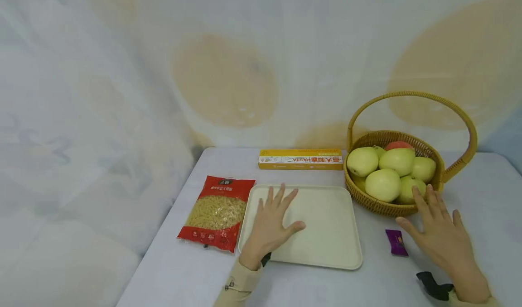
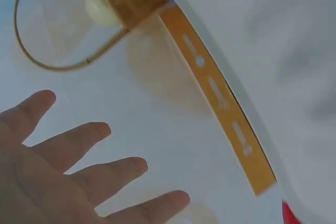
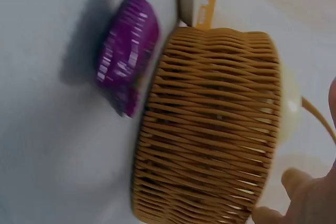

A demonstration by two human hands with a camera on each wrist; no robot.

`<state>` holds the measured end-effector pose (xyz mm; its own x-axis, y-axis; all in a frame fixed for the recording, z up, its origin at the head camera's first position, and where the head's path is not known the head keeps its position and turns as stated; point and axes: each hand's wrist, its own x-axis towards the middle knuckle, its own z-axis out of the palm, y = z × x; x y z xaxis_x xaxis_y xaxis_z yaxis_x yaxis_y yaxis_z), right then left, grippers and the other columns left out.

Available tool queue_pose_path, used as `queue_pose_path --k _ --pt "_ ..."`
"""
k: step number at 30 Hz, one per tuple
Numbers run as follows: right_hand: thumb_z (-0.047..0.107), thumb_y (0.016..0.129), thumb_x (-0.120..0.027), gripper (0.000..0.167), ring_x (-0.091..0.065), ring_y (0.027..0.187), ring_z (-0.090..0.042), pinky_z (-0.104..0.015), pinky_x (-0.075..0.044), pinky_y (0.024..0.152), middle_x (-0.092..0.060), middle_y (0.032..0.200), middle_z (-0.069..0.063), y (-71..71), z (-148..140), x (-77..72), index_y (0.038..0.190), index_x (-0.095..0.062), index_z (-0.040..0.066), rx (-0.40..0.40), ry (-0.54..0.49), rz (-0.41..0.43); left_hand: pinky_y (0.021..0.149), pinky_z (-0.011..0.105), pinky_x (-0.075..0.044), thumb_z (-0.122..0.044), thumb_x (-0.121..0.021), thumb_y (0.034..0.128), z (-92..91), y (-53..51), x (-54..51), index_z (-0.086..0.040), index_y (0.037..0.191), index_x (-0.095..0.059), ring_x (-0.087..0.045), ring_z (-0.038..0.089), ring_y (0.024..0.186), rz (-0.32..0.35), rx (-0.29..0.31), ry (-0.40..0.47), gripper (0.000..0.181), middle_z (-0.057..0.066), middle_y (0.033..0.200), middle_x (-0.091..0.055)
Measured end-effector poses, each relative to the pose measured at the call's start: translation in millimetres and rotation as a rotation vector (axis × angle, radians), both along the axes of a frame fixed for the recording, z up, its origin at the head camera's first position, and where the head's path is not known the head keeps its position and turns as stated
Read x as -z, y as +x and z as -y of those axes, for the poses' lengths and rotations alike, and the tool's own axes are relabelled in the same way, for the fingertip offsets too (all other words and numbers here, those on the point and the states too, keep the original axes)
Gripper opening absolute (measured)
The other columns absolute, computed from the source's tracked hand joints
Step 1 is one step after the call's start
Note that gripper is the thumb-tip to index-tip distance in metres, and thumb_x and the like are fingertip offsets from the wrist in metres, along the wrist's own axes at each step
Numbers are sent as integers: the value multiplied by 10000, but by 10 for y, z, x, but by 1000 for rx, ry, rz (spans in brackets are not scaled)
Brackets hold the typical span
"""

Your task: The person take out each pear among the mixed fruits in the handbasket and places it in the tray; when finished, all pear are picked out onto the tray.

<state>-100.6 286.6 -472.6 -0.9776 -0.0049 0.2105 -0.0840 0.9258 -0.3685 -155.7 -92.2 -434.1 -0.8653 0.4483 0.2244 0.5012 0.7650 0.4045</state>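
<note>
With fingers spread and nothing in its grasp, my left hand (image 1: 269, 225) hovers over the left part of a cream tray (image 1: 326, 225). My right hand (image 1: 444, 239), also spread and holding nothing, is in front of a wicker basket (image 3: 210, 124) with a tall handle. Pale green apples (image 1: 383, 184) and a red fruit (image 1: 399, 145) fill the basket. Just left of the right hand lies a small purple wrapped snack (image 1: 396, 242), seen larger in the right wrist view. Whether the right fingertips touch the basket, I cannot tell.
A red bag of pasta (image 1: 218, 214) lies at the tray's left, close against its edge. Behind the tray is a long yellow pasta box (image 1: 301, 159), left of the basket. A patterned cloth (image 1: 244, 71) hangs behind the white table (image 1: 163, 271).
</note>
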Motion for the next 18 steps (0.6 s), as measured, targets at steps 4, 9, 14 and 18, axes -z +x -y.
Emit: queue_pose_path --k 4,9,14,18 --pt "515 991 -433 862 154 1471 -385 -771 43 1054 160 1593 -186 -72 -1 79 1554 87 121 31 -30 -23 1139 569 -296 -804 -158 836 -356 27 25 -198 1533 -293 -274 401 1448 82 190 141 934 102 1573 -328" --pt "544 997 -387 914 175 1458 -416 -799 13 1021 196 1571 -225 -186 2 95 1517 128 -6 88 -72 12 1180 345 -293 -657 -231 932 -779 -53 35 -127 1535 -264 -338 248 1441 136 345 214 803 61 1557 -359" --pt "569 983 -403 986 142 1436 -491 -791 -28 1028 232 1548 -268 -249 -39 87 1490 163 -58 122 -129 29 1150 300 -331 -648 -235 950 -1228 -110 -8 -114 1514 -310 -378 181 1413 112 328 247 780 56 1533 -395" --pt "531 977 -464 1012 63 1390 -588 -787 -60 1023 246 1537 -281 -282 -84 109 1476 171 -80 113 -193 3 1111 274 -374 -584 -449 959 -1567 -168 -78 -161 1491 -360 -404 144 1388 75 233 220 685 15 1509 -422"
